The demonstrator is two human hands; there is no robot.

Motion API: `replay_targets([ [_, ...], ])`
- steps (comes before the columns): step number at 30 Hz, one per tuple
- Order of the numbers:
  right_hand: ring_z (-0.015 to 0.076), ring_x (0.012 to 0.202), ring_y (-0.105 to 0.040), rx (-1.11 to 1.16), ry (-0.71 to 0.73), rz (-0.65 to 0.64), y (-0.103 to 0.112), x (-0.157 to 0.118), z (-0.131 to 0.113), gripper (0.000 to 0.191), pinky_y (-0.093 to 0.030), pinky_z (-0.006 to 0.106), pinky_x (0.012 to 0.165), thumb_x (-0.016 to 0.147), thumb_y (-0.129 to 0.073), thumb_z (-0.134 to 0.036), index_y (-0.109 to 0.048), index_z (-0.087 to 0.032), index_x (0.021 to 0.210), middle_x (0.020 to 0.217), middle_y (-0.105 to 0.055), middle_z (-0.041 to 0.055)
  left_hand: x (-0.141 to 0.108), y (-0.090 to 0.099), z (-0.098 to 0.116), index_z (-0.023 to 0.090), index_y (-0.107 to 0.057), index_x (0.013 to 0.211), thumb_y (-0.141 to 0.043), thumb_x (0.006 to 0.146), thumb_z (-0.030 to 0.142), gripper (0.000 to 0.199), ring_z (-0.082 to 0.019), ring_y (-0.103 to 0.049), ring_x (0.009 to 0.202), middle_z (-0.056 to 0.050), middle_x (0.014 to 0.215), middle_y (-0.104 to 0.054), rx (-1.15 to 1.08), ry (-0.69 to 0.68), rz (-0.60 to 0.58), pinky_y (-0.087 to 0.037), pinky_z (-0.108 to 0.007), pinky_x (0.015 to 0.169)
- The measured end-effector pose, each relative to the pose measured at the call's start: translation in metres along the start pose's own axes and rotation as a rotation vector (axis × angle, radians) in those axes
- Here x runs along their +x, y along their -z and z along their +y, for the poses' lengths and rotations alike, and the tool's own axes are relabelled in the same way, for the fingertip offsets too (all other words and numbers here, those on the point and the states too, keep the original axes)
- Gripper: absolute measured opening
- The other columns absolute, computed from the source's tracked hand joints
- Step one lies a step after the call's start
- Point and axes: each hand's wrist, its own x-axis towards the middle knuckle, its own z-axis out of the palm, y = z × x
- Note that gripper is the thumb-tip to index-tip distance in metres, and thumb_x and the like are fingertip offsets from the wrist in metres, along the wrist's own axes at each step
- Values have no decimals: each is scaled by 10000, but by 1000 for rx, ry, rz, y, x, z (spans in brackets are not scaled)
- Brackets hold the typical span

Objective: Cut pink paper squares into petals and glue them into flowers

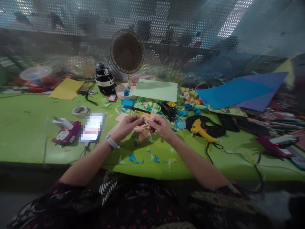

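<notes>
Over the green table, my left hand point(130, 124) and my right hand point(159, 126) meet fingertip to fingertip. Between them they pinch a small peach paper piece point(146, 120). Its exact shape is partly covered by my fingers. Just below lie more peach paper pieces point(144, 135), and a peach sheet point(121, 117) shows behind my left hand. Blue and white paper scraps point(133, 158) are scattered on the table in front of me. Beyond my hands sits a heap of green, blue and yellow curled paper point(152, 106), with dark scissors point(168, 110) beside it.
A yellow glue gun point(202, 131) rests on the right, its cord trailing forward. Left are a phone point(92, 127), a purple power socket point(66, 133) and a tape roll point(81, 111). A fan point(127, 52), a bottle point(105, 81) and blue sheets point(238, 90) stand or lie farther back.
</notes>
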Motion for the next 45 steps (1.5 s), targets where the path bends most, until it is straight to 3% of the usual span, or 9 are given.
replay_targets([
  [6,103,505,-564,-10,8,-12,-3,-3,-1,480,-502,255,530,684,-744,-644,-596,-188,696,571,-608,-24,-1,-7,0,151,-715,831,-764,770,500,358,-129,-642,783,-28,819,-698,-112,10,15,-509,-295,832],
  [12,103,501,-547,-28,28,21,-5,-2,-1,498,-484,251,525,690,-729,-669,-585,-192,685,555,-594,-24,-4,-9,6,135,-686,766,-752,766,532,403,-118,-614,725,-30,771,-682,6,-2,-20,-483,-263,733],
  [19,104,466,-518,-120,199,262,8,0,-9,441,-469,250,501,770,-692,-615,-553,-214,651,522,-555,-34,-1,-4,0,145,-692,789,-746,781,515,374,-127,-632,747,-37,774,-694,-53,-2,31,-506,-278,775],
  [24,128,459,-512,-470,393,396,25,0,-11,440,-485,283,500,902,-551,-546,-550,-220,607,521,-534,-6,-2,-3,4,150,-712,773,-773,769,470,325,-114,-644,723,-37,764,-711,-163,35,19,-516,-269,780],
  [27,203,797,-664,-697,680,263,26,-1,-9,224,-575,361,749,877,-617,-421,-697,-222,939,908,-707,72,-3,-2,6,155,-717,764,-788,756,447,301,-120,-660,725,-33,759,-717,-219,55,12,-531,-280,796],
  [29,240,1056,-645,-798,813,132,23,-1,-6,276,-561,410,897,891,-613,-345,-691,-253,1140,1179,-681,94,-3,-1,6,157,-722,773,-790,754,436,289,-126,-669,731,-31,762,-718,-242,59,-13,-542,-301,823],
  [31,241,1189,-589,-871,882,82,21,-2,-2,279,-537,432,965,927,-585,-285,-688,-301,1186,1296,-638,74,-2,0,6,155,-722,769,-792,755,425,279,-128,-674,737,-32,765,-719,-246,66,-53,-547,-313,842],
  [37,239,1224,-562,-975,906,57,18,-5,5,259,-529,448,974,941,-591,-249,-708,-352,1147,1346,-623,33,0,3,2,144,-712,756,-801,748,420,290,-113,-664,712,-27,777,-699,-213,113,-101,-556,-304,815],
  [45,233,1191,-580,-861,928,72,13,-5,5,201,-520,437,982,947,-592,-273,-728,-352,1073,1231,-670,35,-3,-2,9,158,-713,809,-769,779,461,310,-106,-644,738,-12,782,-677,-143,35,-124,-562,-300,816],
])
